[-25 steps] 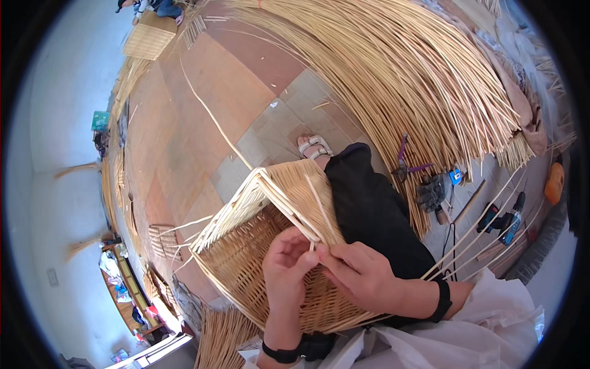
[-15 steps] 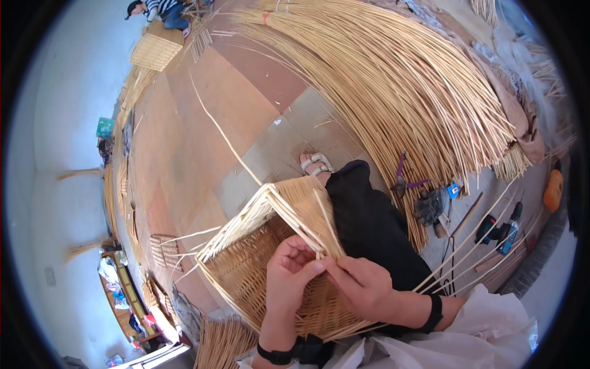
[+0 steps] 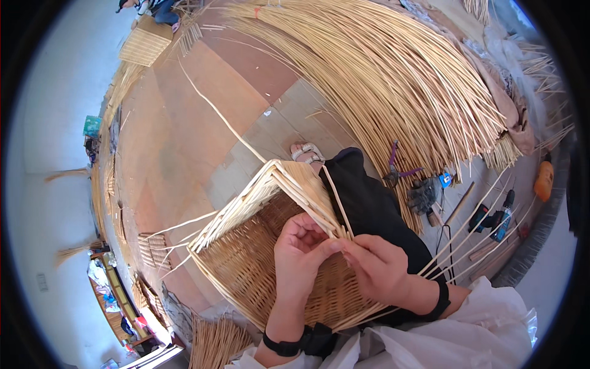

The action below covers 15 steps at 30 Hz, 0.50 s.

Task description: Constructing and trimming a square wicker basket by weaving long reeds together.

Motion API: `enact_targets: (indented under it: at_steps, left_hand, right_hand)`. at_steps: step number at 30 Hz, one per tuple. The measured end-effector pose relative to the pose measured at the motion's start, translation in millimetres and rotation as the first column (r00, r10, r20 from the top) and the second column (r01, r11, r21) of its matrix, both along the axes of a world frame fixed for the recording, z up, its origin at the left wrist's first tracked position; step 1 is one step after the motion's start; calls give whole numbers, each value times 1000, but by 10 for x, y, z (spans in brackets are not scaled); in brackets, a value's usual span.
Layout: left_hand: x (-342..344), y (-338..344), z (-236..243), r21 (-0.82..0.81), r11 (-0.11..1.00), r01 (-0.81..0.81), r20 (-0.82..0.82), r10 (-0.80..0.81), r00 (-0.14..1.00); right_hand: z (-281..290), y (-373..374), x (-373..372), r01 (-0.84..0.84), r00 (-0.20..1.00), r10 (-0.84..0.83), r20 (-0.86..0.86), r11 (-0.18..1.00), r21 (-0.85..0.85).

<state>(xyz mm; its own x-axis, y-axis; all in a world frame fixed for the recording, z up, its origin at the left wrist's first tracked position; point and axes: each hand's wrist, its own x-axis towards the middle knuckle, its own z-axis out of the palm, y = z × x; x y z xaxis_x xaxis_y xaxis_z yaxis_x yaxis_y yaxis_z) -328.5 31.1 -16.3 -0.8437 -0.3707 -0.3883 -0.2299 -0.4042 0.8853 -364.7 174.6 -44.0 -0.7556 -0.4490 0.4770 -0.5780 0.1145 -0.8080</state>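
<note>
A square-cornered wicker basket [image 3: 236, 264] is tilted at my lap, with its open mouth toward me and its braided rim [image 3: 301, 198] nearest my fingers. My left hand [image 3: 301, 252] reaches into the mouth, its thumb and fingers closed on the rim at the right side. Against its thumb tip, my right hand [image 3: 376, 264] pinches a willow rod at the same spot. A loose rod end [image 3: 335, 195] sticks up just beyond the fingers. Long rod ends also jut from the basket's left and far corners. My fingers hide the exact crossing of the rods.
A large spread of willow rods [image 3: 393, 92] covers the floor at right. Near it lie purple-handled pliers [image 3: 396, 169], a dark glove [image 3: 423, 195] and a cordless drill [image 3: 501, 222]. Another person [image 3: 161, 9] sits at far left by a woven box [image 3: 145, 42]. A rod bundle [image 3: 215, 341] lies at lower left.
The whole view has shifted, with the floor and background moving left and up. My hands and the basket have come slightly right, while both hands keep their pinch on the rim.
</note>
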Motion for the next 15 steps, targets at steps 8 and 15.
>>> enact_targets:
  at_steps: [8,15]
  left_hand:
    - [14,-34,62,13,999,-45,18,44,999]
    - [-60,-35,121,-14,999,-46,93,47,995]
  right_hand:
    - [261,268,-112,193,981,-192,11,980,-50]
    - [205,394,163,-322,908,237,346,923,212]
